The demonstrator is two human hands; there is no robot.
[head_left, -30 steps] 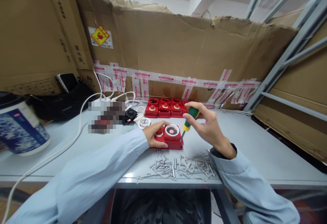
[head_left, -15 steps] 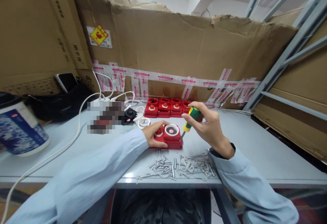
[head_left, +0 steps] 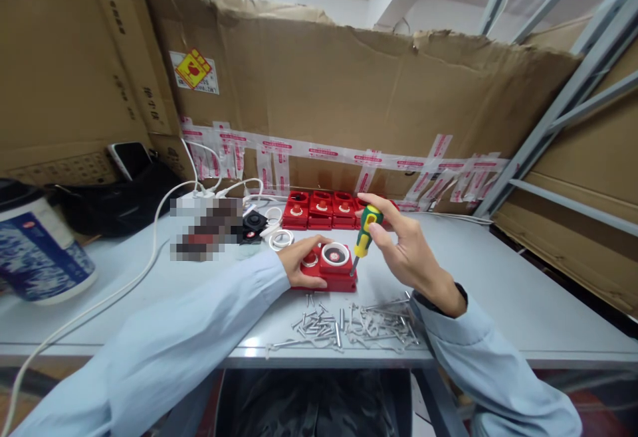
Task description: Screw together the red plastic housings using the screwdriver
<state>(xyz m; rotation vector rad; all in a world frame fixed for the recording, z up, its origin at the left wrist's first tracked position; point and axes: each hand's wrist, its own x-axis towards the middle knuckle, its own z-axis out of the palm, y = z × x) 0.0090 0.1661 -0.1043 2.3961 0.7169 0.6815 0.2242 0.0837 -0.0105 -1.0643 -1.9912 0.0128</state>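
The right hand has its grip closed on a screwdriver, thumb and fingertips pinching the green and yellow handle near its top, the shaft tilted down and to the left so that the tip meets the right edge of a red box. The left hand has its grip closed on the left end of that red box, fingers curled over the side and the thumb lying on top beside a small red button, pressing it down on the desk. The box sits flat near the front middle of the desk, with a white ring on its upper face around a dark centre. Just in front of the box, towards the desk edge, lies a loose scatter of screws. Behind the hands a row of red boxes stands side by side against the cardboard wall, and to their left lie loose white rings and a black part. A white cable runs across the left of the desk, near a blue and white canister
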